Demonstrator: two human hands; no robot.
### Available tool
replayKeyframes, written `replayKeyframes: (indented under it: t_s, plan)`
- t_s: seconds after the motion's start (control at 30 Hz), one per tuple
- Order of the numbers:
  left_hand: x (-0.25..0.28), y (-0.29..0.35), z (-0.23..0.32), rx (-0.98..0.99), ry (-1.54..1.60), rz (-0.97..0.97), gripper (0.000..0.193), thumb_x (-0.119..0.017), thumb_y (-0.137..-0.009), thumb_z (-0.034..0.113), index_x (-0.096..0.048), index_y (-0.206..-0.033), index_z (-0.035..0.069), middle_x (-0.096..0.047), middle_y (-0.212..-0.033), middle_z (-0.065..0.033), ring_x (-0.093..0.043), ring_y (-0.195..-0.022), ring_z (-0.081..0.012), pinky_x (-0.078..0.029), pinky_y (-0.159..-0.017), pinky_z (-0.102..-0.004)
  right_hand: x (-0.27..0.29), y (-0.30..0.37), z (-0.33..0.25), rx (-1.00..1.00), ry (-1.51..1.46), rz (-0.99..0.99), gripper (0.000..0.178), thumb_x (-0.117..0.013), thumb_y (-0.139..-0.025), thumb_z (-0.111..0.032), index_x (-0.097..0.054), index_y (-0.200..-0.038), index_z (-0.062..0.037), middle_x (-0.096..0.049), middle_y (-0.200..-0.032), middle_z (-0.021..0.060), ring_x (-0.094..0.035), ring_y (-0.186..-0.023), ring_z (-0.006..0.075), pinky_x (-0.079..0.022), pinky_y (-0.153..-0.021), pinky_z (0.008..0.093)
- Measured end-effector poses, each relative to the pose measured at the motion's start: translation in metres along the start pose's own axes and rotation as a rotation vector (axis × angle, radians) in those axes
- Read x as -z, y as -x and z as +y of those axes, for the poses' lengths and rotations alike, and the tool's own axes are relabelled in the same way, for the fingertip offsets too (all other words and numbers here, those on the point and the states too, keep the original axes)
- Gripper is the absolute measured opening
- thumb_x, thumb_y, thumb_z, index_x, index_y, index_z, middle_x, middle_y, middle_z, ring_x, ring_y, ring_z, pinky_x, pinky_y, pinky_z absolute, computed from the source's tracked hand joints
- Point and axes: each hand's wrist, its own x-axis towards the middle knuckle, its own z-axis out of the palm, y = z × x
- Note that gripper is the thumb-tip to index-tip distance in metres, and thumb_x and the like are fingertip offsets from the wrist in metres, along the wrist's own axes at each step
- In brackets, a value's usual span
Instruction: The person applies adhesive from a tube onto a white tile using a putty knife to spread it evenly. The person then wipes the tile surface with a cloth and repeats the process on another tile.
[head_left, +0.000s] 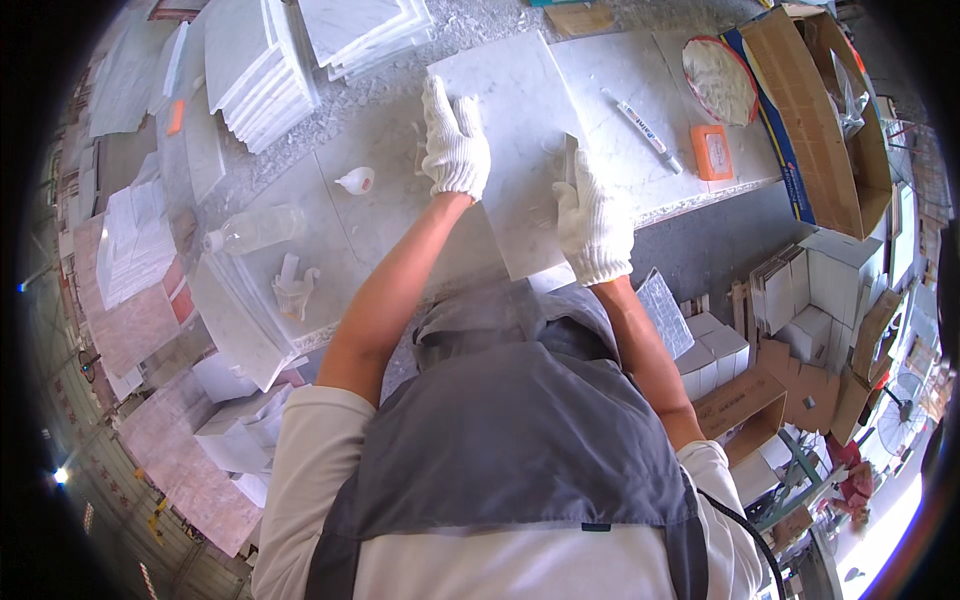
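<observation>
A pale marble tile [505, 95] with grey veining lies at an angle on the stone worktop in front of me. My left hand [456, 145], in a white knitted glove, rests at the tile's left edge with its fingers stretched and apart. My right hand [597, 222], gloved the same way, is at the tile's near right side. Its thumb and fingers close around a small flat grey piece [570, 155], whose kind I cannot make out. Right of the tile lie a white paint marker [643, 132] and an orange block [711, 153].
Stacked marble tiles [245, 70] stand at the far left. Left of my arm are a clear plastic bottle [258, 230], a small white nozzle-like piece [355, 180] and a crumpled glove [294, 290]. A round red-rimmed dish [720, 82] and an open cardboard box [805, 105] sit far right.
</observation>
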Motion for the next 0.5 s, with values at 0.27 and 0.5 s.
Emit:
replayKeyframes:
  t_s: [0.27,0.5]
  plan:
    - [-0.004,0.000,-0.002,-0.001,0.011,0.032,0.067,-0.046,-0.109,0.038,-0.027,-0.161,0.001,-0.030,-0.167,-0.0215,-0.027,-0.155,-0.0370,-0.022,-0.127,-0.0446,-0.016,-0.005,0.003,0.057,0.153,0.057,0.051,-0.063,-0.097,-0.018,-0.055,-0.141,0.0057,-0.064,-0.130,0.0296,-0.061,-0.120,0.0450,-0.047,-0.105,0.0486]
    - [-0.005,0.000,-0.004,-0.001,0.011,0.049,0.067,-0.046,-0.109,0.038,-0.028,-0.161,0.000,-0.030,-0.167,-0.0224,-0.029,-0.155,-0.0377,-0.023,-0.126,-0.0450,0.009,-0.014,-0.007,-0.023,0.007,-0.171,0.053,-0.051,-0.104,-0.024,-0.047,-0.152,-0.0012,-0.059,-0.143,0.0230,-0.057,-0.131,0.0349,-0.046,-0.109,0.0444]
